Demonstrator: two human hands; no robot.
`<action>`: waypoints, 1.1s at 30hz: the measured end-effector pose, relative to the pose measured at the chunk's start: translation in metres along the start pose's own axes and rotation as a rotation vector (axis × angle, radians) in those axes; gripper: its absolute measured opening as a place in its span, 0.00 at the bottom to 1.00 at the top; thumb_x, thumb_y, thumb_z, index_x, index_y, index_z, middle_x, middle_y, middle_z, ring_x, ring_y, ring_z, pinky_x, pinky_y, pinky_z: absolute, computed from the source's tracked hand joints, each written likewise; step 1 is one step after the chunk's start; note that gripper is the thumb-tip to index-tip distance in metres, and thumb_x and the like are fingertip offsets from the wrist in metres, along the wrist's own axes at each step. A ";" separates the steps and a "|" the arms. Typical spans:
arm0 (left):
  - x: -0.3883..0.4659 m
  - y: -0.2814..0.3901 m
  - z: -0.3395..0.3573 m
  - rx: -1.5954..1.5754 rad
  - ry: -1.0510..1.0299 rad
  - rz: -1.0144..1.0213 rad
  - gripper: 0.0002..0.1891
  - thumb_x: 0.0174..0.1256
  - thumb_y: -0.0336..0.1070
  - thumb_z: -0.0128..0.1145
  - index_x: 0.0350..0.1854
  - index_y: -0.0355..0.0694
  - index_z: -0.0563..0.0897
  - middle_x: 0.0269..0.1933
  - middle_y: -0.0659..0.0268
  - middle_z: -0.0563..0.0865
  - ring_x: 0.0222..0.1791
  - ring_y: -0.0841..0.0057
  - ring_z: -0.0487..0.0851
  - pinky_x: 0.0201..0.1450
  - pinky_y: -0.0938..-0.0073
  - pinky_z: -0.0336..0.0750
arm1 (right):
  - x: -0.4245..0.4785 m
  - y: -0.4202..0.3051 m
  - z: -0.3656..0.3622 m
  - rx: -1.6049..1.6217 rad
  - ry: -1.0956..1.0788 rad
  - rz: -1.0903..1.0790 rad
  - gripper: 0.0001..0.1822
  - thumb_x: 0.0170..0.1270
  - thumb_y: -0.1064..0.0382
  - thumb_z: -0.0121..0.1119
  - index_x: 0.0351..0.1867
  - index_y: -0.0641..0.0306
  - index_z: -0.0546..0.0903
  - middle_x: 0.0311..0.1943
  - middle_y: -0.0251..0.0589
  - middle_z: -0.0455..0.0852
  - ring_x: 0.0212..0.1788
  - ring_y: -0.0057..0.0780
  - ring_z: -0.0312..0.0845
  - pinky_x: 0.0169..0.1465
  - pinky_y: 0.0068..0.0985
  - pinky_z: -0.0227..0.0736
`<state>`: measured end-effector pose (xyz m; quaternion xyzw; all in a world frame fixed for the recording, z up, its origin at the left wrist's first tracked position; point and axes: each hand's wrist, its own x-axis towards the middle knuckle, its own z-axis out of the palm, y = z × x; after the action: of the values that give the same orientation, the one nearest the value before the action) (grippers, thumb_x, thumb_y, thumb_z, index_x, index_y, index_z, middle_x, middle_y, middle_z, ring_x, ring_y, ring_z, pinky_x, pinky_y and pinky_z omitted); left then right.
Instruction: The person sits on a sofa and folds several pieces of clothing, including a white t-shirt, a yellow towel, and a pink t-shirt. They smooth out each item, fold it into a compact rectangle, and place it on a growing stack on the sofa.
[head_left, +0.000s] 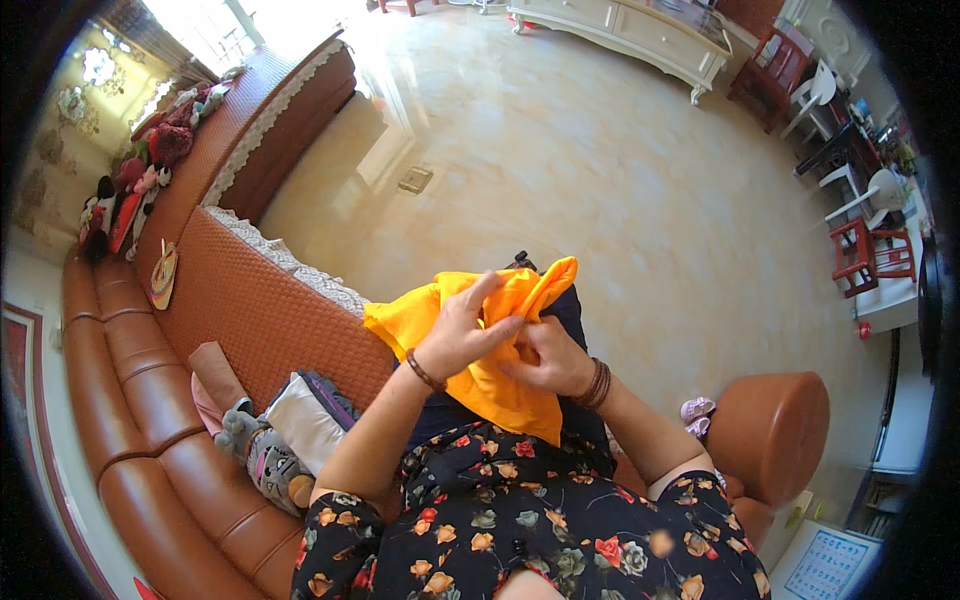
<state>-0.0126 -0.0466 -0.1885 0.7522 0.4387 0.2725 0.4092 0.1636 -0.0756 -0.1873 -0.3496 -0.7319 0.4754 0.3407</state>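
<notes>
A bright orange-yellow cloth garment (420, 307) is bunched up over my lap, partly folded on itself. My left hand (466, 328) lies on its upper middle, the thumb and fingers spread around a fold. Close beside it, my right hand (553, 358) pinches the fabric, with its fingertips partly tucked into the folds. One rolled corner of the garment sticks up at the far right, and a lower flap hangs toward my floral top (517, 517). Dark trousers (431, 424) show under the cloth.
On the brown leather sofa (127, 375) to my left lie folded clothes (307, 420), a grey plush toy (274, 469) and a straw hat (163, 277). A round brown ottoman (772, 435) stands at right, with small pink shoes (697, 409) beside it. A white cabinet (622, 34) stands across the tiled floor (600, 165).
</notes>
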 end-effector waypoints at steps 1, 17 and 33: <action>0.001 -0.010 -0.004 -0.186 -0.007 -0.041 0.26 0.56 0.37 0.58 0.57 0.35 0.69 0.46 0.60 0.79 0.43 0.77 0.77 0.45 0.78 0.73 | 0.001 0.002 -0.002 0.016 0.052 0.040 0.11 0.54 0.61 0.59 0.25 0.69 0.78 0.17 0.42 0.76 0.21 0.27 0.72 0.27 0.26 0.67; 0.013 -0.035 -0.253 -0.671 0.858 0.370 0.13 0.59 0.22 0.50 0.46 0.36 0.71 0.39 0.60 0.79 0.37 0.71 0.80 0.45 0.70 0.78 | 0.093 0.019 -0.183 -0.010 0.730 -0.001 0.13 0.46 0.65 0.70 0.20 0.62 0.73 0.19 0.28 0.76 0.22 0.15 0.71 0.27 0.18 0.69; -0.031 0.015 -0.374 -0.319 0.917 0.391 0.11 0.63 0.26 0.45 0.47 0.35 0.75 0.42 0.60 0.79 0.41 0.75 0.78 0.43 0.80 0.75 | 0.100 -0.094 -0.253 -1.389 0.949 -0.361 0.08 0.57 0.59 0.57 0.33 0.60 0.80 0.31 0.43 0.77 0.35 0.42 0.76 0.38 0.34 0.71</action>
<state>-0.3080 0.0629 0.0160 0.5520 0.3770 0.7086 0.2260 0.3034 0.0952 -0.0027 -0.5191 -0.6813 -0.3382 0.3899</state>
